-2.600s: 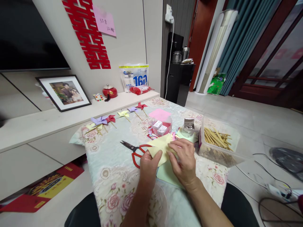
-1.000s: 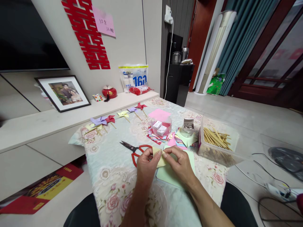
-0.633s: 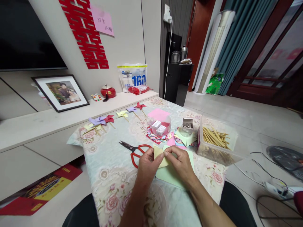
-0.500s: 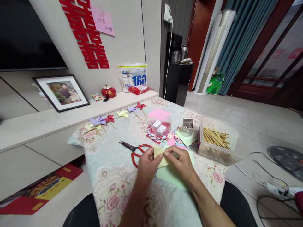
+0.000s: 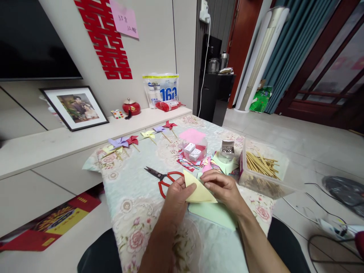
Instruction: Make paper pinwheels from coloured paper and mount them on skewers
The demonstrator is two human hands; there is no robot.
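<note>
On the floral-clothed surface [image 5: 136, 212], our left hand [image 5: 176, 197] and right hand [image 5: 224, 187] pinch a pale yellow folded paper triangle [image 5: 199, 191], apex pointing away-left, long edge running rightward.

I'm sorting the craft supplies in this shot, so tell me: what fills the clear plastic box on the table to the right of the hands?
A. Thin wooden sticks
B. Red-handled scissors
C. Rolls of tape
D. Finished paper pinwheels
A: the clear plastic box at the table's right edge holds a pile of thin wooden sticks, while the red-handled scissors lie on the cloth left of the hands.
</note>
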